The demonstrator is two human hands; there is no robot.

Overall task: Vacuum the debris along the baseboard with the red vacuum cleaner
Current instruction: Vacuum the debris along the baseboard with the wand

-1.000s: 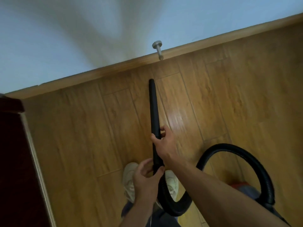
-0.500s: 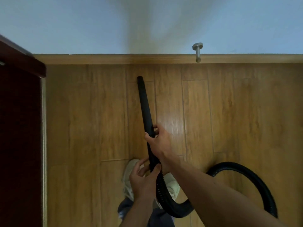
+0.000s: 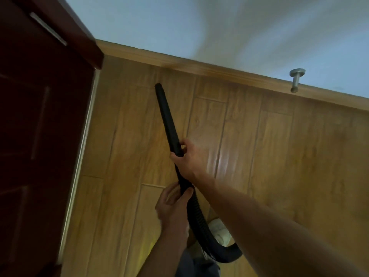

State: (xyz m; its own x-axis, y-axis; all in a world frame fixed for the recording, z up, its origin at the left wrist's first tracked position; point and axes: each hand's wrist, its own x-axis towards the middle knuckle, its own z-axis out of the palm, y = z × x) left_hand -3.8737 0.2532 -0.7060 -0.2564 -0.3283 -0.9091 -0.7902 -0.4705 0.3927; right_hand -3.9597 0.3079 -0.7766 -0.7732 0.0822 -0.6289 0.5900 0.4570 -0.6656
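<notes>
We hold the black crevice wand (image 3: 166, 118) with both hands. Our right hand (image 3: 188, 156) wraps the wand's lower end, fingers (image 3: 182, 143) curled closed around it, and our left hand (image 3: 172, 206) grips just behind, where the wand joins the ribbed black hose (image 3: 196, 218), thumb and fingers closed on that joint. The hose loops down past our pale shoe (image 3: 219, 230) and out of frame; the vacuum's red body is not in view.

The wand's tip (image 3: 158, 85) sits low over the wooden floor (image 3: 279, 156), near the wooden baseboard (image 3: 179, 63) but apart from it, and close to the corner where the baseboard meets the dark red cabinet (image 3: 40, 116). A metal door stop (image 3: 296, 79) juts from the baseboard well to the right.

We cannot make out any debris; the frame is soft with blur. We judge the sweep to be under way, with the tip near the left end of the run. The strip right against the baseboard, and the corner by the cabinet, appear left to cover.
</notes>
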